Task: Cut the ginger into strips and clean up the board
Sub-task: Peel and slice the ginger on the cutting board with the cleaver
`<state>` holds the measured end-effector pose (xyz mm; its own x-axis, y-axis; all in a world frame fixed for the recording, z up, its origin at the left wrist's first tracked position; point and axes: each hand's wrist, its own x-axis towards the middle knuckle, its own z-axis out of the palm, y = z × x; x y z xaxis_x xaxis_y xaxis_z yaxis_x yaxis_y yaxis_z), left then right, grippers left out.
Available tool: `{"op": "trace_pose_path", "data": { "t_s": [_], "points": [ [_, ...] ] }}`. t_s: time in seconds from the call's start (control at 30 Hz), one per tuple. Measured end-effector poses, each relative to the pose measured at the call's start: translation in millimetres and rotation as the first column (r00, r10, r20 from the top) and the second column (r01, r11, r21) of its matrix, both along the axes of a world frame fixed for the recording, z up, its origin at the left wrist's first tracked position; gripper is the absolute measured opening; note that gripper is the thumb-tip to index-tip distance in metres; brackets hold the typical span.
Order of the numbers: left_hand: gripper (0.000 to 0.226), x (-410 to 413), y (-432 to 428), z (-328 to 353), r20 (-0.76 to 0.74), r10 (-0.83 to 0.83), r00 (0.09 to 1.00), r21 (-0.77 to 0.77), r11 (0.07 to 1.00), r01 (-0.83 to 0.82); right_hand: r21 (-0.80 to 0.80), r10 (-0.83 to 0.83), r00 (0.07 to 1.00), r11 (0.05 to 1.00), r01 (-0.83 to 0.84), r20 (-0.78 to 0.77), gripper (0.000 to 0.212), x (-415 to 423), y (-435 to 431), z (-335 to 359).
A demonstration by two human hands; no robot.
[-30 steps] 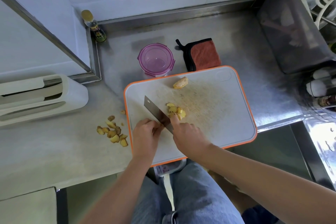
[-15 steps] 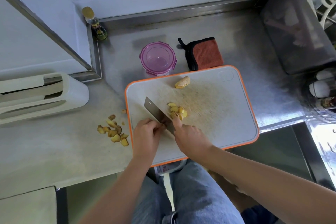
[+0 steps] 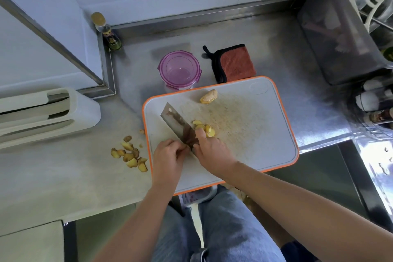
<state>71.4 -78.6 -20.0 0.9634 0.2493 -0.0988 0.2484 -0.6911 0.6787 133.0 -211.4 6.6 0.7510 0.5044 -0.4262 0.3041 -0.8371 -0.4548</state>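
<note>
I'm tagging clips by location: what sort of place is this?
Most likely a kitchen: a steel counter, a cutting board with cut ginger and a cleaver, plus a knife holder.

One cleaver (image 3: 176, 124) (two hands (image 3: 170, 156))

No text can be read with certainty. The small bottle (image 3: 108, 36) in the back left corner of the counter (image 3: 63, 176) carries a dark label with yellow marks, but the letters are too small and blurred to read.
</note>
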Motion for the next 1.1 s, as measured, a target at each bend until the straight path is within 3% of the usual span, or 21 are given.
{"op": "trace_pose_path", "data": {
  "t_s": [0.13,0.3,0.57,0.87,1.1],
  "points": [
    [0.011,-0.6,-1.1,-1.1,-0.005,0.005,1.0,0.021,1.0,-0.005,0.007,-0.046,0.999,0.999,0.046,0.014,0.03,-6.4,6.6,-0.3],
    [0.01,0.3,-0.9,-2.0,-0.023,0.001,1.0,0.06,0.998,0.001,-0.046,0.033,0.999,0.998,-0.032,0.026,0.02,-7.9,10.2,0.5],
    [0.011,-1.9,-4.0,-0.1,0.002,0.032,0.999,0.062,0.998,-0.032,-0.12,0.076,0.996,0.99,-0.071,0.038,0.025,-22.2,-10.1,-0.2],
    [0.008,-1.8,-2.5,-6.5,-0.021,-0.078,0.997,0.163,0.983,0.081,-0.098,0.036,0.999,0.995,-0.034,0.013,0.023,-16.1,-0.8,0.1],
    [0.011,1.7,-3.9,-6.6,-0.127,-0.072,0.989,0.239,0.966,0.101,-0.013,-0.002,0.999,1.0,0.001,-0.037,0.017,-8.3,0.1,4.3]
  ]
}}
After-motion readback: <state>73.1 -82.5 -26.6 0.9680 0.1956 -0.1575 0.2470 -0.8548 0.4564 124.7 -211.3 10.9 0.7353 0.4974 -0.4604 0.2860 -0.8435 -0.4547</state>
